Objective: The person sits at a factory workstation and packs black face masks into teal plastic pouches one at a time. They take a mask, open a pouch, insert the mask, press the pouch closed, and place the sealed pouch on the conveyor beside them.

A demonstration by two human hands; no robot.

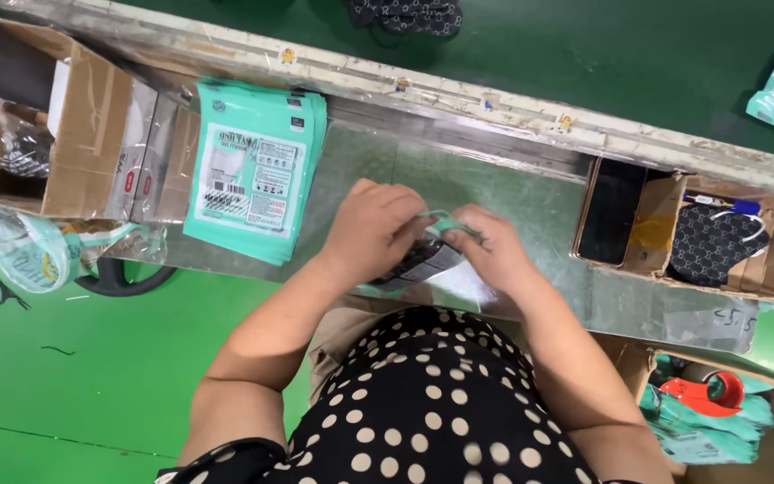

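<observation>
Over my black polka-dot lap (423, 403), at the surface's near edge, my left hand (374, 229) and right hand (493, 255) pinch a teal plastic pouch (423, 260) with a dark patterned mask partly inside; I judge seating it fully needs gentle pushing.

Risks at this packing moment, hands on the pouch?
1. The teal pouch is held over the bench's near edge by the left hand and right hand; a slip likely drops it.
2. The stack of teal pouches overhangs that edge; an elbow might knock it off.
</observation>
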